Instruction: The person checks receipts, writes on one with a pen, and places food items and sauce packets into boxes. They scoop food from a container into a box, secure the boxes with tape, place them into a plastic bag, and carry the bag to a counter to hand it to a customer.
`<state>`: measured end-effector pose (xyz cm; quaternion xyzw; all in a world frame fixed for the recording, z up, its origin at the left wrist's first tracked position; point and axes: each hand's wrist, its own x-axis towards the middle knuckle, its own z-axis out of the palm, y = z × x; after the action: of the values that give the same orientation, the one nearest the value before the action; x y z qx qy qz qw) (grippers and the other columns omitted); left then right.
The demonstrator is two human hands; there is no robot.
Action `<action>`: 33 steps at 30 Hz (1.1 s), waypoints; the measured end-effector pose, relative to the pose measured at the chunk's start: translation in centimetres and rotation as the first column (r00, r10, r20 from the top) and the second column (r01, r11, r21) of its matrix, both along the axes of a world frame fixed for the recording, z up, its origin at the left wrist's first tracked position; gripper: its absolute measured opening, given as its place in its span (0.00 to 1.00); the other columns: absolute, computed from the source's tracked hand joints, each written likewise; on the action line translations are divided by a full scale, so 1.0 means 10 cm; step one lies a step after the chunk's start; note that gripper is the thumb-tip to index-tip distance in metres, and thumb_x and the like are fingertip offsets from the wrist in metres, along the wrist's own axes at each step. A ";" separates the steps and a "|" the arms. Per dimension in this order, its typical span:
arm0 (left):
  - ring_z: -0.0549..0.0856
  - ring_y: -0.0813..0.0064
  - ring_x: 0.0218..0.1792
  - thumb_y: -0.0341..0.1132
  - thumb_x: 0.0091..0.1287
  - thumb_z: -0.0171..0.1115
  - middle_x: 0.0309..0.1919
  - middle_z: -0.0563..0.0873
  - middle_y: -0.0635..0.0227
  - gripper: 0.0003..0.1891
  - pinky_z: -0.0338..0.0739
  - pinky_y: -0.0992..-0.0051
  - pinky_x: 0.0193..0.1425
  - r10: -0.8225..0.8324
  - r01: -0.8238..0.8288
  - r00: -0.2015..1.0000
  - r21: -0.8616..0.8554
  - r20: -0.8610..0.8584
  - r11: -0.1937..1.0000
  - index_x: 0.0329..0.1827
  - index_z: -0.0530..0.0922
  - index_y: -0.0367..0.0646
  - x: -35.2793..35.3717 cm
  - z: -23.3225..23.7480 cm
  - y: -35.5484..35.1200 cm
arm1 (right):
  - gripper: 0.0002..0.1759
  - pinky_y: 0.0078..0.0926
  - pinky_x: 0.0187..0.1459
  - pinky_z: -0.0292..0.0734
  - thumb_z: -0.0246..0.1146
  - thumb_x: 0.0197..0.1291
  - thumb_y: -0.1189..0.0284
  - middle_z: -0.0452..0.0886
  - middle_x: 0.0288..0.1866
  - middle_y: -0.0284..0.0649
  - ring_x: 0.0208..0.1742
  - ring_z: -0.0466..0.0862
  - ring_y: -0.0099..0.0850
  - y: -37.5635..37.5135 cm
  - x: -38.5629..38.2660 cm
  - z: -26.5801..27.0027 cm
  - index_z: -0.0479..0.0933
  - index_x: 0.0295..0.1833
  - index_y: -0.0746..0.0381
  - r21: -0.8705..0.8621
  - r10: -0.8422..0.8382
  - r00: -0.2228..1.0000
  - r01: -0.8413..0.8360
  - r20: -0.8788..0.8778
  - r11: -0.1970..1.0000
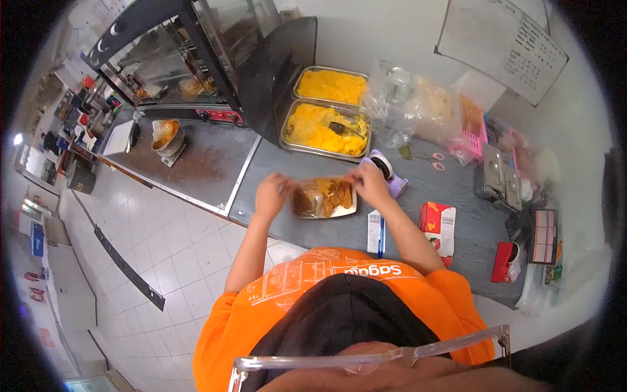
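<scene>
A shallow light-coloured tray (pixel 343 211) holds browned, fried-looking food (pixel 338 195) and a shiny clear bag or cup (pixel 320 204) with something brown at its left. Over the tray's far side lies see-through plastic (pixel 307 185), faint in this view. My left hand (pixel 275 189) pinches at its far left corner, fingertips together. At the far right corner my right hand (pixel 370 183) has its fingers closed on the plastic in the same way. Right behind that hand stands a purple tape dispenser (pixel 395 186) with a dark-centred roll.
Two metal pans (pixel 326 153) of yellow food stand behind the tray, a spoon (pixel 341 129) in the nearer one. Scissors (pixel 436 161), a red-and-white box (pixel 437 228) and a blue-and-white packet (pixel 375 232) lie to the right. On the left, a glass display warmer (pixel 219 116) and a bowl on a scale (pixel 171 153).
</scene>
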<state>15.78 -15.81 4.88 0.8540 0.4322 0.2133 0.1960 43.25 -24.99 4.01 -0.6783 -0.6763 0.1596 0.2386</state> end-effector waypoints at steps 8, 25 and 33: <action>0.71 0.51 0.54 0.27 0.59 0.44 0.54 0.70 0.47 0.24 0.67 0.66 0.55 0.131 0.031 0.908 -0.375 0.398 0.926 0.62 0.61 0.40 0.10 -1.01 -0.49 | 0.27 0.34 0.54 0.65 0.59 0.48 0.78 0.69 0.54 0.54 0.56 0.70 0.45 -0.39 -0.50 -0.71 0.58 0.55 0.63 0.252 -0.162 0.970 0.205 -0.181 0.946; 0.52 0.47 0.65 0.40 0.54 0.59 0.66 0.49 0.46 0.44 0.44 0.51 0.66 -0.015 -0.003 0.998 -0.331 -0.053 0.944 0.69 0.39 0.49 0.08 -0.68 -0.45 | 0.51 0.57 0.63 0.40 0.60 0.50 0.64 0.31 0.71 0.46 0.71 0.35 0.44 -0.33 -0.29 -0.48 0.31 0.69 0.60 -0.225 0.067 0.996 -0.080 -0.061 0.971; 0.57 0.56 0.65 0.46 0.45 0.68 0.68 0.47 0.54 0.39 0.60 0.67 0.62 -0.424 0.466 0.883 -0.270 0.200 0.843 0.62 0.63 0.51 -0.01 -0.28 -0.09 | 0.46 0.47 0.65 0.47 0.61 0.46 0.50 0.47 0.67 0.57 0.70 0.45 0.47 -0.09 -0.09 -0.17 0.53 0.65 0.65 -0.094 0.434 0.879 -0.423 0.197 0.901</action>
<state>15.67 -16.75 2.09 0.8731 0.2360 0.1476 0.4002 42.33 -25.88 2.30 -0.5306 -0.8271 0.1511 0.1073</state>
